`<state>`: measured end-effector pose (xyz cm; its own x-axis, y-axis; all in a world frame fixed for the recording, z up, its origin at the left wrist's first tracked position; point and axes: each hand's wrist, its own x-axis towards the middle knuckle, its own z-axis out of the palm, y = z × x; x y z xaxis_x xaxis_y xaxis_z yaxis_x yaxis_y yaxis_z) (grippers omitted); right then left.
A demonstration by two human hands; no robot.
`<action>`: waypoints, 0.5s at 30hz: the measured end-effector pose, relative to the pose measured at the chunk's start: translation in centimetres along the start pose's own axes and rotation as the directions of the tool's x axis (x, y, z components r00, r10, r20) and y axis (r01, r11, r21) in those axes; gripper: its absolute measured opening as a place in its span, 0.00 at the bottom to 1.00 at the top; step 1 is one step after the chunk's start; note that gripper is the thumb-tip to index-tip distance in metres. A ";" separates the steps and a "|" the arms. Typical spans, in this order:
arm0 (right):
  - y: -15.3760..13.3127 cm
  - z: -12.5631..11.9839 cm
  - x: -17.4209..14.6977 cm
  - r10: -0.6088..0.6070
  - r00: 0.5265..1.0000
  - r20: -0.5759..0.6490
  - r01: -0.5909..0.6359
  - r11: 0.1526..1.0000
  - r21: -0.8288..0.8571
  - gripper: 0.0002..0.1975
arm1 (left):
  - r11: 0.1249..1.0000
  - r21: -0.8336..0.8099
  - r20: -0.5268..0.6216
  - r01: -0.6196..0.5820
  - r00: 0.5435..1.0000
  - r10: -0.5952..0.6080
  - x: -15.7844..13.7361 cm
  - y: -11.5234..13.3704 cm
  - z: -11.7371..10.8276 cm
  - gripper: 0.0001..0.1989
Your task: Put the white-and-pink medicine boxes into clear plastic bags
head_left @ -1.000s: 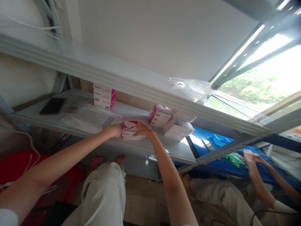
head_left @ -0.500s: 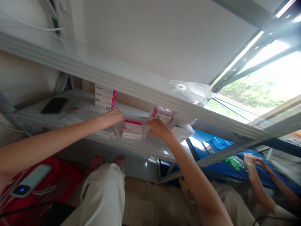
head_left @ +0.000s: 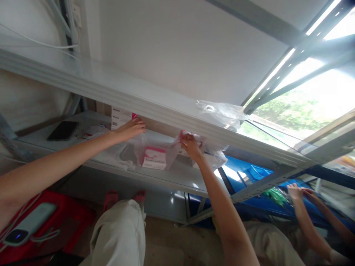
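Middle box point(head_left: 154, 163): white front, pink upper part, dark print; bag point(head_left: 172, 154) around it colourless, see-through. Far-left box point(head_left: 118, 117): white, black printed lines, pink edge. Shelf point(head_left: 180, 179) pale grey. Phone point(head_left: 62, 131) black. Near-left stool point(head_left: 76, 225) red. Right-hand bin point(head_left: 259, 173) blue, bundle point(head_left: 277, 196) green.

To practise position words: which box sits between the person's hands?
The pink-topped box in the clear bag, between left hand and right hand; another box is behind the left wrist, others by the right.
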<state>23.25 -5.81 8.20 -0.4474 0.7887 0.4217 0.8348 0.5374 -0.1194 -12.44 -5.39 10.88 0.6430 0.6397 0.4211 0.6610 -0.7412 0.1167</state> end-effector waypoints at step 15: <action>-6.7 7.5 1.3 0.091 0.988 0.127 -0.154 0.702 0.695 0.24 | 0.711 -0.661 0.011 0.241 0.950 -0.312 5.5 4.5 7.1 0.07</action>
<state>14.67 -6.12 2.78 -0.4066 0.8658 0.2918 0.4322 0.4636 -0.7735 -3.18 -3.72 7.32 0.4093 0.8412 0.3534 0.3693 -0.5069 0.7789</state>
